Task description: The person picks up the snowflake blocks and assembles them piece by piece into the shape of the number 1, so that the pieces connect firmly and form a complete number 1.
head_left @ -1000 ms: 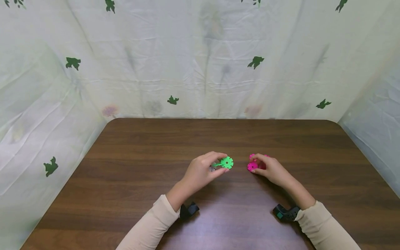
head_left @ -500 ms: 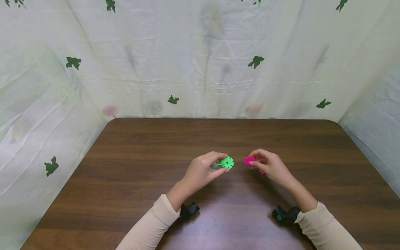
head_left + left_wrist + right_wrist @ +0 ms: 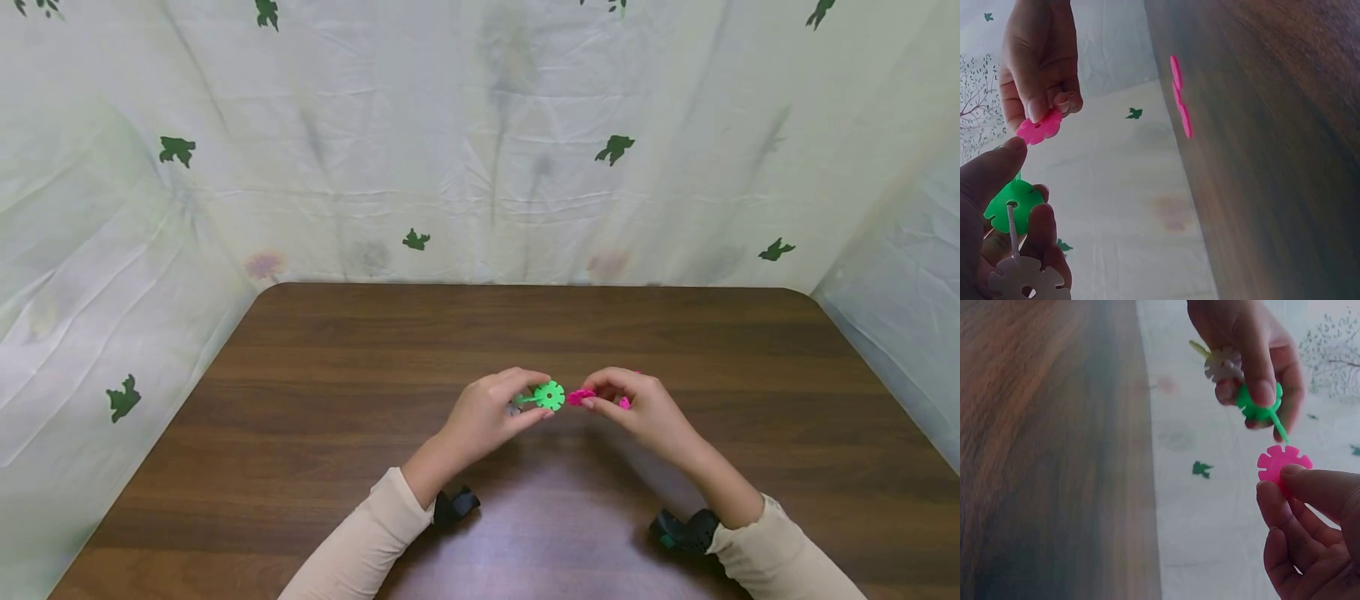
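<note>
My left hand [image 3: 487, 408] holds a short chain of interlocked notched plastic discs between thumb and fingers. In the right wrist view the chain shows a green disc [image 3: 1249, 400], a second green disc [image 3: 1279, 428] seen edge-on at its end, a white disc [image 3: 1215, 364] and a yellowish disc [image 3: 1198, 348] edge-on. With thumb and forefinger, my right hand [image 3: 652, 408] pinches a pink notched disc [image 3: 1272, 461]. Its rim is right by the edge-on green disc, slots facing it. Both hands are raised over the middle of the table.
More pink discs [image 3: 1177, 94] lie on the brown wooden table [image 3: 420, 333], partly behind my right hand in the head view. A pale cloth [image 3: 450, 167] with green leaf-like shapes hangs behind the table and at its sides.
The right hand has picked up a pink disc from the table and carried it left, close to the green disc. My left hand has hardly moved.
</note>
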`<state>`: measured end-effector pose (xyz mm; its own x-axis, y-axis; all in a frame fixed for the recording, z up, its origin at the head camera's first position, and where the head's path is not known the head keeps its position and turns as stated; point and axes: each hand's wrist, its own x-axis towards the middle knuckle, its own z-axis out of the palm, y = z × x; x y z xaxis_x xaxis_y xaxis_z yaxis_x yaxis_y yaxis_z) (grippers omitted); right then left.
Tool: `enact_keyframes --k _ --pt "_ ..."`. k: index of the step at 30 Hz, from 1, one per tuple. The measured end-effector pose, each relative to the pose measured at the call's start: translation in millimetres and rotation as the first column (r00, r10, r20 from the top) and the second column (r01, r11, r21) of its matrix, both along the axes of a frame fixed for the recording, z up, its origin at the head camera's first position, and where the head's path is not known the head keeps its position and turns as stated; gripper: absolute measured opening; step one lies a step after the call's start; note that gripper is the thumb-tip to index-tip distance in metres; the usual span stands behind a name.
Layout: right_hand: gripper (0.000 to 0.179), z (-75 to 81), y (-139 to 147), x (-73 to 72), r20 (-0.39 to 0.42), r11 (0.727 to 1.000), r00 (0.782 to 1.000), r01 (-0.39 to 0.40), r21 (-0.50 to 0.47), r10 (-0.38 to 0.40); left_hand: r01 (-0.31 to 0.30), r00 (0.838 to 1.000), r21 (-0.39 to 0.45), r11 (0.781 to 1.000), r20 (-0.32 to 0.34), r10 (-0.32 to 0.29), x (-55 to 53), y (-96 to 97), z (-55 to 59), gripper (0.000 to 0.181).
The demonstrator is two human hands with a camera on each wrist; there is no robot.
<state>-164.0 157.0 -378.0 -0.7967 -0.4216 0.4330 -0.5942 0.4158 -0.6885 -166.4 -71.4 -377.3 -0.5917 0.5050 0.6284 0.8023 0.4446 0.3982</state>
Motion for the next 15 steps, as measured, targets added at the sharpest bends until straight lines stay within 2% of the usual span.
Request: enact_keyframes --k 6,8,10,13,15 --pt "0.020 4.4 -4.7 5.3 -0.096 1.000 0.995 -0.005 -0.013 0.003 0.021 1.000 -0.018 1.000 -0.009 -0.022 1.4 0.3 0.3 0.033" --pt "0.021 13.4 -8.4 10.5 -0.147 0.999 0.989 -0.028 -0.025 0.024 0.030 0.999 -0.021 0.999 -0.011 -0.030 1.9 0.5 0.5 0.032" --pt "0.023 14.8 -9.4 11.0 -0.205 0.998 0.978 -0.055 -0.031 0.047 0.041 0.999 -0.025 0.999 -0.012 -0.041 2.4 0.9 0.6 0.032" --pt "0.022 13.4 -8.8 10.3 -0.262 0.996 0.962 -0.084 -0.027 0.074 0.058 0.998 -0.026 0.998 -0.014 -0.059 2.9 1.8 0.3 0.032" --pt "0.019 5.6 -6.0 6.2 -0.276 0.995 0.957 -0.094 -0.028 0.083 0.068 0.998 -0.018 0.998 -0.015 -0.068 3.3 2.1 0.4 0.032"
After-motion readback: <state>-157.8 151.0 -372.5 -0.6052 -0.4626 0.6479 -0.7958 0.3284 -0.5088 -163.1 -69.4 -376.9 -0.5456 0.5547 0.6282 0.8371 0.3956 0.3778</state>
